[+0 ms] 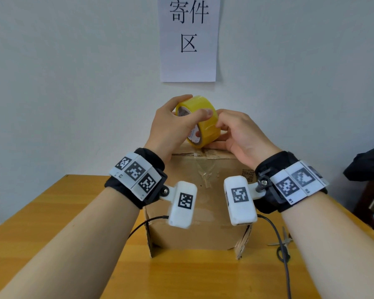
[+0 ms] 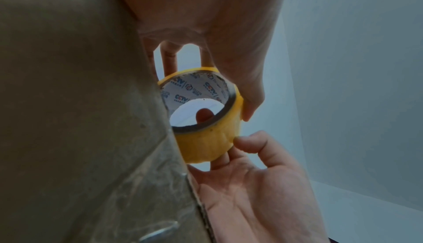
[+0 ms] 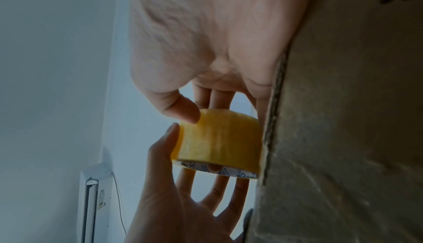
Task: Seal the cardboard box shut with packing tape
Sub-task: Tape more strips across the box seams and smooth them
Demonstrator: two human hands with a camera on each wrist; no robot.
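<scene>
Head view, frame centre: your left hand [image 1: 171, 126] is gripping the tape roll [image 1: 200, 121] atop the box [image 1: 194, 223]; your right hand [image 1: 238, 134] is pinching its rim. If the tape end slips back onto the roll, you are risking a crooked, wrinkled strip.

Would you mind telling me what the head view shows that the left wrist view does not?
Only the head view shows the scissors on the wooden table and the paper sign on the wall. Only the left wrist view shows the printed core inside the roll. Both show the yellow tape roll, held by the left hand and right hand over the cardboard box.
</scene>
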